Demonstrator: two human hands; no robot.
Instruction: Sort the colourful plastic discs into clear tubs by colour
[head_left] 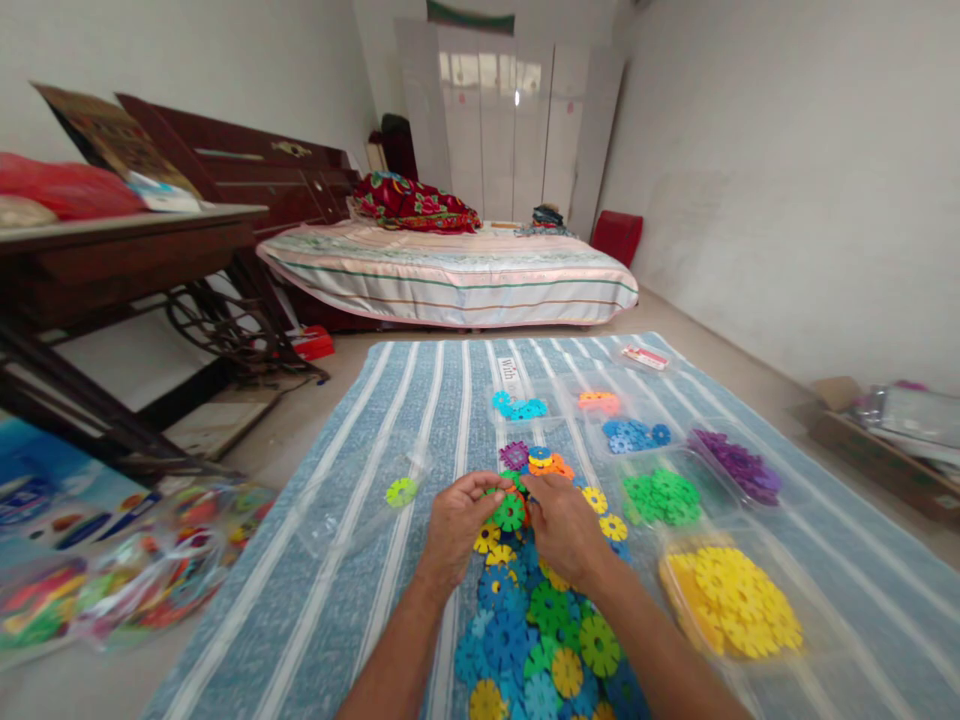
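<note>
My left hand (454, 525) is closed in a pinch, its thumb and fingertips at a green snowflake disc (510, 512) with notched edges. Close on the other side, my right hand (564, 525) has its fingers curled down at the same spot; what they grip is mostly hidden by the back of the hand. Beneath both hands spreads a loose pile of blue, green and yellow snowflake discs (506, 635). Just beyond the fingertips lie a purple disc (514, 456) and some orange discs (553, 466).
Clear boxes on the right hold yellow discs (742, 600), green discs (661, 497) and purple discs (735, 465). Farther back, compartments hold blue discs (636, 436), light-blue discs (519, 406) and orange discs (598, 402). A lime disc (401, 491) lies left, by clear plastic (337, 500).
</note>
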